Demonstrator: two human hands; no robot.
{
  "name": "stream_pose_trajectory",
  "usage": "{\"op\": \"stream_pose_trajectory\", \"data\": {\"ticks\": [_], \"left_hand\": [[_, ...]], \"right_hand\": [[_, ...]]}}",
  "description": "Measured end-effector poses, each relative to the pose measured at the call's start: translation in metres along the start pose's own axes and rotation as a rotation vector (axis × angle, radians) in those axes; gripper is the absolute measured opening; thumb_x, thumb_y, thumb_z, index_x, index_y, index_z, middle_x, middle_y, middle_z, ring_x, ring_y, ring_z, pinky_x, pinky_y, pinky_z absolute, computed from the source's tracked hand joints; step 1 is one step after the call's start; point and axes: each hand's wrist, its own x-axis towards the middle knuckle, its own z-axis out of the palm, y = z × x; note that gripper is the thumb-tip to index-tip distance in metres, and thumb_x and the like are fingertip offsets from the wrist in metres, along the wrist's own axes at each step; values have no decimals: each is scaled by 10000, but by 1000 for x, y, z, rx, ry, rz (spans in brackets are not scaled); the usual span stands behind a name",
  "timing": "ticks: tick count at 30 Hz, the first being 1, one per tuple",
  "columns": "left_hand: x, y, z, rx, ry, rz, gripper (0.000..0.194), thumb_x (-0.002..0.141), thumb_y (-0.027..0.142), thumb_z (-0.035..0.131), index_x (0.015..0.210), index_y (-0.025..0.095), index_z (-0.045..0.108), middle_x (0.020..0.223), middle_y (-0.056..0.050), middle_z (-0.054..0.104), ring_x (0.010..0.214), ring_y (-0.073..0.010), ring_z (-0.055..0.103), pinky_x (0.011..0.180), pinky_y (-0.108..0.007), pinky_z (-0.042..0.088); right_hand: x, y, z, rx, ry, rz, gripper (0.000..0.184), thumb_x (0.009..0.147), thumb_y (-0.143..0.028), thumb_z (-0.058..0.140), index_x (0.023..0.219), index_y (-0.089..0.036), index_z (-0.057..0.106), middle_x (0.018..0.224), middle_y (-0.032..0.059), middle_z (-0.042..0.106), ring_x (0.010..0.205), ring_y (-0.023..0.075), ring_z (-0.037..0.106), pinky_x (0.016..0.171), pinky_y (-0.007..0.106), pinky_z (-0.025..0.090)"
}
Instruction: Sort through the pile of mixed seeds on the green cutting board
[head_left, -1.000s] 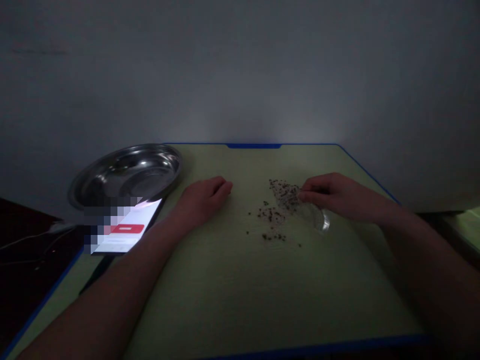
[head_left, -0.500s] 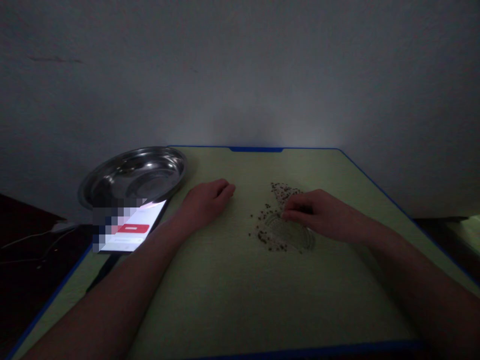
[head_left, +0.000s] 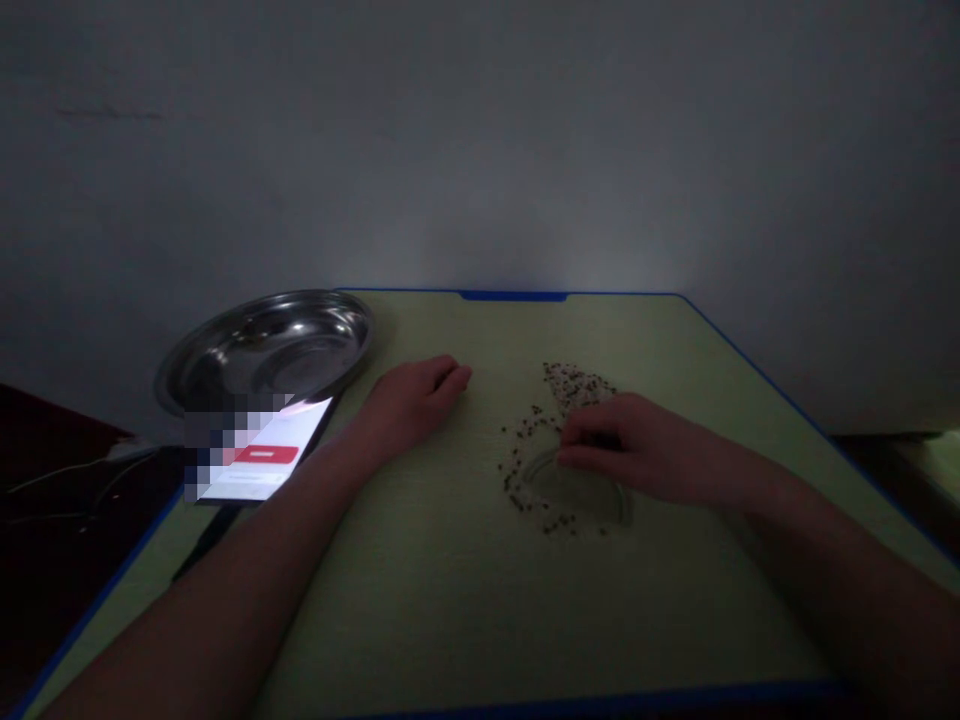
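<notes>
My right hand (head_left: 626, 447) is closed in a pinch on a clear half-round protractor (head_left: 574, 492), which lies low over the table. Its curved rim shows left of and below my fingertips, while the upper part is behind the hand. Small dark beans (head_left: 517, 485) are scattered along the protractor's left and lower sides. Just behind my right hand lies a pile of pale grains mixed with dark beans (head_left: 576, 382), partly covered by the knuckles. My left hand (head_left: 420, 400) rests on the table to the left, fingers curled in, with nothing visible in them.
A shiny metal basin (head_left: 300, 365) stands at the table's back left. In front of it a phone (head_left: 262, 470) with a lit screen leans beside my left forearm. The pale green table (head_left: 465, 600) has a blue edge and meets a wall (head_left: 480, 150) behind.
My right hand has shifted slightly toward me and left with the protractor. Several beans at the lower side have moved nearer to me. The left hand has stayed in place.
</notes>
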Motion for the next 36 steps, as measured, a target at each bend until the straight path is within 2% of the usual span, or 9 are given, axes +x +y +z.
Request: {"op": "stream_pose_trajectory", "data": {"ticks": [5, 12, 17, 27, 32, 36], "left_hand": [[0, 2, -1, -5, -1, -15, 375, 914, 454, 348, 788, 197, 590, 657, -20, 606, 605, -161, 527, 555, -279, 321], [0, 1, -1, -9, 0, -2, 374, 914, 456, 349, 784, 200, 589, 661, -24, 612, 617, -165, 531, 563, -283, 330], [1, 0, 1, -5, -1, -10, 390, 911, 466, 343, 782, 199, 596, 657, -26, 610, 617, -166, 528, 561, -283, 328], [0, 1, -1, -19, 7, 2, 380, 903, 454, 353, 768, 196, 597, 639, -22, 597, 601, -160, 514, 554, -282, 320], [1, 2, 0, -8, -9, -12, 380, 907, 454, 350, 758, 198, 588, 633, -20, 600, 605, -162, 520, 555, -279, 318], [0, 1, 0, -2, -4, -13, 385, 911, 456, 341, 772, 199, 592, 649, -23, 605, 611, -166, 526, 559, -284, 324]], "right_hand": [[-5, 3, -8, 32, 46, 56, 334, 907, -441, 503, 694, -189, 553, 603, -44, 470, 565, 109, 435, 518, 249, 329], [-8, 0, -8, 27, -134, -3, 283, 902, -397, 522, 742, -186, 621, 641, -28, 540, 578, 114, 477, 520, 250, 343], [-11, 7, -8, 23, -213, -59, 270, 896, -386, 541, 751, -185, 646, 651, -22, 565, 600, 121, 513, 541, 248, 363], [-12, 9, -11, 24, -247, -30, 289, 891, -413, 553, 731, -192, 645, 631, -32, 542, 587, 120, 497, 525, 241, 359], [-12, 7, -10, 67, -317, -61, 255, 891, -373, 555, 769, -182, 670, 647, -24, 577, 588, 118, 507, 531, 242, 369], [-14, 9, -14, 51, -314, -12, 271, 885, -380, 557, 732, -181, 659, 631, -25, 559, 587, 122, 499, 528, 246, 359]]}}
